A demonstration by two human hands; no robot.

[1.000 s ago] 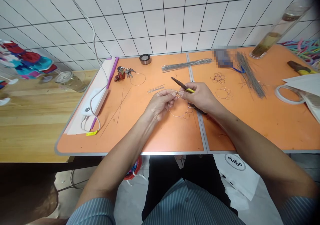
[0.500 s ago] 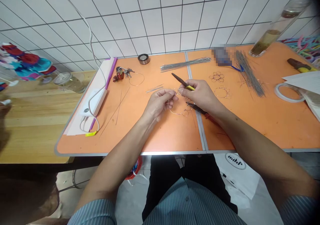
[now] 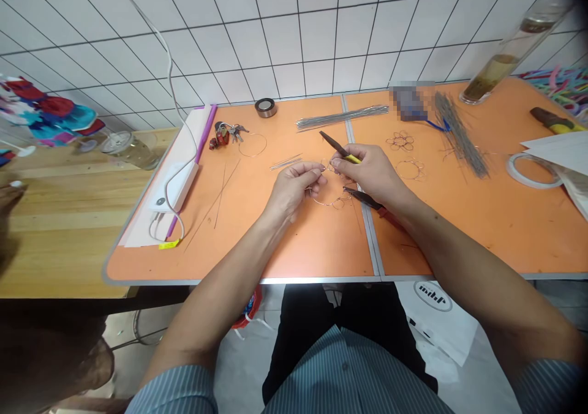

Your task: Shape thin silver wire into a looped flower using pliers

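Over the middle of the orange table, my left hand (image 3: 301, 187) is closed, pinching a thin wire ring (image 3: 328, 204) with small loops along it. Close beside it, my right hand (image 3: 367, 168) is closed around pliers (image 3: 337, 147) with a dark end and a yellow part, pointing up and left. The right fingertips also meet the wire near the left fingers; the exact contact is too small to tell. Beneath the right wrist lie other pliers (image 3: 367, 200) with dark jaws and a reddish handle, partly hidden by the forearm.
Wire flowers (image 3: 400, 140), wire bundles (image 3: 342, 117) (image 3: 462, 135) and a tape roll (image 3: 265, 107) lie behind my hands. Keys (image 3: 235, 133) and a white power strip (image 3: 177, 187) are left. A tall glass bottle (image 3: 491, 74) stands back right. Another person's head (image 3: 55, 353) shows at lower left.
My hands keep nearly the same pose on the wire and pliers. The pliers' dark end has shifted slightly. At the left edge, the other person has moved a little.
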